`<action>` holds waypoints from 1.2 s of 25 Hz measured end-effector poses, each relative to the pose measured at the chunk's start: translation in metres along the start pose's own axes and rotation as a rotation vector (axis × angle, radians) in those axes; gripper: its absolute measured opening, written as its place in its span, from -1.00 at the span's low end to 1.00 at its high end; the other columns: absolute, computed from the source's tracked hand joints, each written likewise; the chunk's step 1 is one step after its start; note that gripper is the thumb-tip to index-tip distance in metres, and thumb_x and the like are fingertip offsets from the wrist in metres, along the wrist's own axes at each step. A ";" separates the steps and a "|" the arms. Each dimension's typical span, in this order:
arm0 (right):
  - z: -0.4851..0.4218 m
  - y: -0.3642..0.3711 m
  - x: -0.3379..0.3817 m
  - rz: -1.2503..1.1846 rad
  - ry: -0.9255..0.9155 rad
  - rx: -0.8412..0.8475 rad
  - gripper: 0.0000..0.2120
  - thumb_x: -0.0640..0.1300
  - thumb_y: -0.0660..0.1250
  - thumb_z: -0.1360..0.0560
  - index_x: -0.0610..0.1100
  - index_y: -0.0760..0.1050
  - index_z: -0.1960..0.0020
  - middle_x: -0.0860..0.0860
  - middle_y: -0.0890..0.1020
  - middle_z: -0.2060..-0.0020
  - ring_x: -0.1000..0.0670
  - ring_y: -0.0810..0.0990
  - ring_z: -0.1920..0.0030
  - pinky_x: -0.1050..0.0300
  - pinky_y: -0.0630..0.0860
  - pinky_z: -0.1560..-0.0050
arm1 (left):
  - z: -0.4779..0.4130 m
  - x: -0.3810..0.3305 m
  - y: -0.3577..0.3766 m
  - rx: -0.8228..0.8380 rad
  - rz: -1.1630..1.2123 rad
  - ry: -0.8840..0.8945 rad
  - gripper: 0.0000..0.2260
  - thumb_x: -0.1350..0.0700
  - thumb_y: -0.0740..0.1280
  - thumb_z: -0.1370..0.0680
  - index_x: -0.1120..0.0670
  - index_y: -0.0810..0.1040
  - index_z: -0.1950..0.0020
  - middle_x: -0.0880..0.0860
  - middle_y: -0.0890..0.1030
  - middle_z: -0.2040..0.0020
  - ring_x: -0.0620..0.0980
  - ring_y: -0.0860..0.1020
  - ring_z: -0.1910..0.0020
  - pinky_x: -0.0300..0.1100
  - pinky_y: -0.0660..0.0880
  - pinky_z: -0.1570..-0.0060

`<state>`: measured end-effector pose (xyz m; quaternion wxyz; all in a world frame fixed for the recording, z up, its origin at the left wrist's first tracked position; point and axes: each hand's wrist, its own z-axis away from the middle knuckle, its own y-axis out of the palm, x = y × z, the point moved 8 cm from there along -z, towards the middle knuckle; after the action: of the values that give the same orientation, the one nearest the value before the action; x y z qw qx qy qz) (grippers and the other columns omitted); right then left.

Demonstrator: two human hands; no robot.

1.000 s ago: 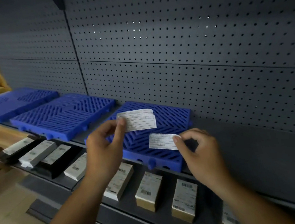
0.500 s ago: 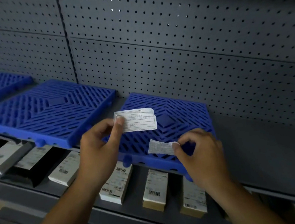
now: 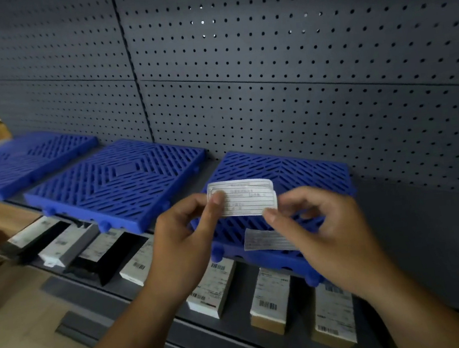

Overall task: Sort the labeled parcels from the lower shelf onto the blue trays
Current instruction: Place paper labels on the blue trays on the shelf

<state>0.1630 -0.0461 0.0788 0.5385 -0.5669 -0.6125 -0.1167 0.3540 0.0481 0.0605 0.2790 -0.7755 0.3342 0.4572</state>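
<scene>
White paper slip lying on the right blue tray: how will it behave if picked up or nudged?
The white paper slip is probably floppy: the similar slips pinched in the left hand curl at the corners. Likely very light, so a nudge could slide it across the slotted blue plastic tray.

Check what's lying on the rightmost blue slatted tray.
On the rightmost blue slatted plastic tray, one small white paper slip lies flat near the front edge. No parcels show on it. The left hand, right hand and held white slips cover part of its surface.
</scene>
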 end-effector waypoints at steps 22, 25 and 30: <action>-0.079 0.214 0.083 -0.024 0.043 0.016 -0.71 0.16 0.37 -0.52 0.01 0.68 0.23 0.04 0.72 0.29 0.07 0.69 0.22 0.00 0.64 0.14 | -0.052 0.058 -0.270 -0.213 -0.004 -0.034 -0.73 -0.06 0.29 -0.63 -0.01 0.75 0.09 -0.10 0.77 0.13 -0.23 0.70 0.15 -0.40 0.53 0.16; -0.107 0.260 0.086 -0.030 0.121 0.004 -0.73 0.11 0.38 -0.55 -0.01 0.68 0.21 0.10 0.73 0.26 0.15 0.70 0.20 0.07 0.64 0.11 | -0.071 0.069 -0.320 -0.227 -0.083 -0.006 -0.78 -0.04 0.31 -0.62 -0.08 0.74 0.08 -0.15 0.77 0.13 -0.22 0.70 0.10 -0.37 0.55 0.08; -0.126 0.323 0.074 0.111 0.176 0.082 -0.75 0.04 0.39 -0.58 -0.04 0.61 0.23 0.12 0.63 0.31 0.14 0.60 0.24 0.02 0.52 0.16 | -0.083 0.074 -0.345 -0.199 -0.089 0.031 -0.78 -0.01 0.30 -0.64 -0.09 0.73 0.08 -0.17 0.76 0.11 -0.23 0.70 0.09 -0.47 0.50 0.09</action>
<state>0.5103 0.0077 0.0357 0.6187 -0.5647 -0.5347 -0.1109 0.6910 0.1810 0.0732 0.2152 -0.8204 0.2568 0.4633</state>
